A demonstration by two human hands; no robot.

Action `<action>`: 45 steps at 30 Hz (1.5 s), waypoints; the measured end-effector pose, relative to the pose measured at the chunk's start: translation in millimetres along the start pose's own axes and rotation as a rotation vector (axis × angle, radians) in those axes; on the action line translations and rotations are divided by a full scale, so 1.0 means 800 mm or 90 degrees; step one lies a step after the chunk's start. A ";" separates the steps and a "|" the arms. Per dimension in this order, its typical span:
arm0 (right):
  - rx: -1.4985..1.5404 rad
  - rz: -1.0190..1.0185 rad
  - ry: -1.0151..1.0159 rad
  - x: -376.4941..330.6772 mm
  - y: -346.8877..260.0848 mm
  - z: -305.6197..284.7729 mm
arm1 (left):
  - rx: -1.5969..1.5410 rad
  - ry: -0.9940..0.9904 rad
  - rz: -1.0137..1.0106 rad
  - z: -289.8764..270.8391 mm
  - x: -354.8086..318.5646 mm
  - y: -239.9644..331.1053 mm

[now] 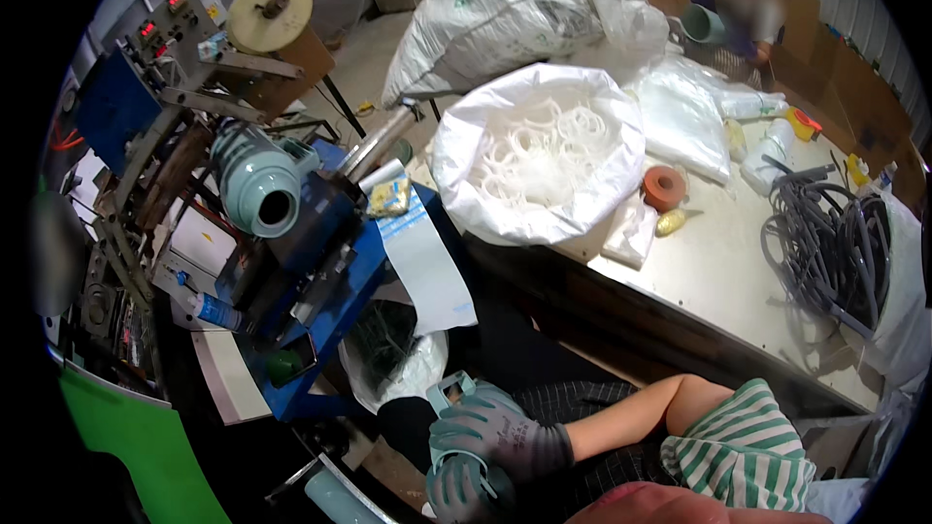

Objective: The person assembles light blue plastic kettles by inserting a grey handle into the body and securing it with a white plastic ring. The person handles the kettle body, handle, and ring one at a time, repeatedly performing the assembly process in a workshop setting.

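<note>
My right hand (500, 432), in a grey glove with blue-green coated fingers, curls around a pale blue-green plastic part with a loop-shaped handle (449, 392). Just below it, at the lower edge, my left hand (460, 493) wears the same kind of glove, and its fingers bend against the same part. Much of this part is hidden by the gloves. Beyond my hands, a white plastic bag (427, 369) holds dark material. On the blue machine to the left lies a pale blue-green jug body (258, 186) with a handle and a dark round opening.
On the right-hand table (714, 277) are an open white sack (456, 150) of white rings, an orange tape roll (664, 188) and coiled grey tubing (825, 243). A co-worker (743, 5) stands behind, near another blue-green vessel (701, 24). A green panel (136, 437) is at lower left.
</note>
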State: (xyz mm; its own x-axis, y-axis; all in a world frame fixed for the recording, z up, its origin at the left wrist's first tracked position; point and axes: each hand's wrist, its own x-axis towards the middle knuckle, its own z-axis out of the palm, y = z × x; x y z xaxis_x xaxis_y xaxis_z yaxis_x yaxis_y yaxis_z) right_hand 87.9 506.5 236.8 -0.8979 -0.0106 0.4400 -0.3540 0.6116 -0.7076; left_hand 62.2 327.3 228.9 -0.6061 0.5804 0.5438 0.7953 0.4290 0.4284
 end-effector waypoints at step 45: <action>0.049 -0.220 0.016 0.164 0.054 0.011 | 0.189 0.144 0.053 -0.055 0.105 -0.082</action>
State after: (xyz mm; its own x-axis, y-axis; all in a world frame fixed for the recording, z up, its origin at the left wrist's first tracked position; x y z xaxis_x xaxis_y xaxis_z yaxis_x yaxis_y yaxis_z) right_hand -47.4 524.5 258.9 -0.7147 -0.1865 0.6741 -0.6557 0.5142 -0.5529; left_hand -41.2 317.4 278.4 -0.5009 0.4688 0.7275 0.7915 0.5882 0.1659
